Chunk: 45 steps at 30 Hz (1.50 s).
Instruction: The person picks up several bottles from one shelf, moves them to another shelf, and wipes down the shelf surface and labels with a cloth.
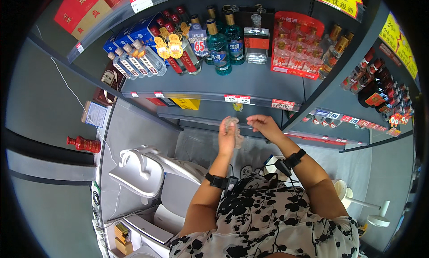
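Note:
My left hand [228, 134] holds a crumpled greyish-brown cloth [238, 134], pinned under the thumb, in front of the lower shelf. To its right, my right hand [263, 124] is raised with its fingers curled and the fingertips near each other; whether something thin is between them cannot be told. The two hands are apart. Beyond them, the main shelf [254, 83] bears teal glass bottles [219, 52], a square clear bottle with a red label [256, 45], small clear bottles in a red display tray [296, 60] and slanted clear bottles with white labels [147, 60].
A yellow box [186, 104] and a small can [238, 107] sit on the lower shelf. At the left are a white chair [140, 177], a red bottle [83, 144] and a white cable. A shelf upright [331, 63] stands at right, with more bottles beyond. A white-based stand [378, 220] is at lower right.

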Motion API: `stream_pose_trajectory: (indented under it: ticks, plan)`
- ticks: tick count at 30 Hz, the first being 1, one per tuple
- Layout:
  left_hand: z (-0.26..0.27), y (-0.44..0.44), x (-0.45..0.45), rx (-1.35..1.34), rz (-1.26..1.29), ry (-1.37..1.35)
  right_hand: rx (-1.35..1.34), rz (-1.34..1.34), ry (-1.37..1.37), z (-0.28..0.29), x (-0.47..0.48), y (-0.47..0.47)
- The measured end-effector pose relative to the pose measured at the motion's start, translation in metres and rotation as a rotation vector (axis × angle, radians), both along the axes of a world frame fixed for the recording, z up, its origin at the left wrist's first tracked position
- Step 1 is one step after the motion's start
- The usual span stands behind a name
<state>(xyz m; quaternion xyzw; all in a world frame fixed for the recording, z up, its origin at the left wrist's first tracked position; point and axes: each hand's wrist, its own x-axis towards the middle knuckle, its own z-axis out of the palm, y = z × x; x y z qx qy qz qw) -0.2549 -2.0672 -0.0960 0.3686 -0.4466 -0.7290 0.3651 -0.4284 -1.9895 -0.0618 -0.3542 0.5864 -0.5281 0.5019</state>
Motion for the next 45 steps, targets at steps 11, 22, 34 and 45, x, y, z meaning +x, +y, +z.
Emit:
stream_pose_trajectory:
  ticks: [11, 22, 34, 45]
  plan:
    - [0.002, 0.004, 0.032, 0.164, 0.066, -0.122, -0.240, -0.126, 0.581, 0.005, 0.002, -0.026]
    - [0.019, -0.031, 0.015, 0.062, 0.013, -0.114, -0.457, -0.254, 1.447, 0.033, 0.006, -0.088]
    - [0.013, -0.049, 0.035, 0.107, -0.041, -0.188, -0.411, -0.324, 1.434, 0.020, 0.020, -0.107]
    - [0.017, -0.034, 0.020, 0.080, -0.167, -0.248, -0.261, -0.363, 1.459, 0.024, 0.019, -0.109]
